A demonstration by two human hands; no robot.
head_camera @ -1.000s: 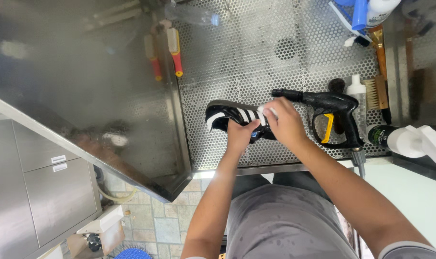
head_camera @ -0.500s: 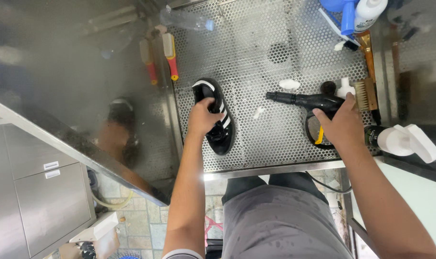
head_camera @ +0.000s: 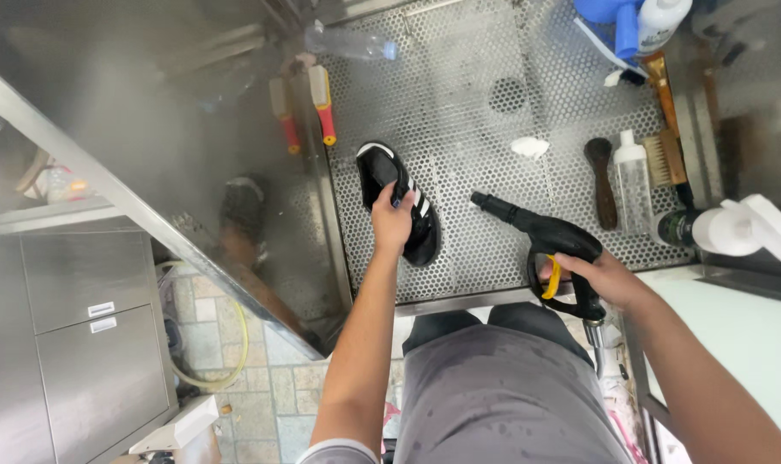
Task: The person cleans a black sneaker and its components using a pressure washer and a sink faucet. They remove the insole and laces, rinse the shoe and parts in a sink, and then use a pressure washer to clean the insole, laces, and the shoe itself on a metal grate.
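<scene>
My left hand (head_camera: pixel 392 222) grips a black shoe with white stripes (head_camera: pixel 396 198) and holds it over the perforated steel wash surface (head_camera: pixel 476 129), toe pointing away from me. My right hand (head_camera: pixel 604 277) is closed around the handle of a black spray gun with a yellow trigger (head_camera: pixel 549 244). Its nozzle points up and left toward the shoe, a short gap away from it.
A red and yellow brush (head_camera: pixel 323 105) lies by the steel side wall (head_camera: pixel 193 129). A dark brush (head_camera: pixel 601 176), a white bottle (head_camera: pixel 634 182), a wooden brush (head_camera: pixel 661 159) and a white roll (head_camera: pixel 738 228) sit at the right. Blue containers (head_camera: pixel 618 17) stand at the back.
My right hand left the shoe, took the spray gun and pulled it toward me. My left hand turned the shoe lengthwise and kept hold of it.
</scene>
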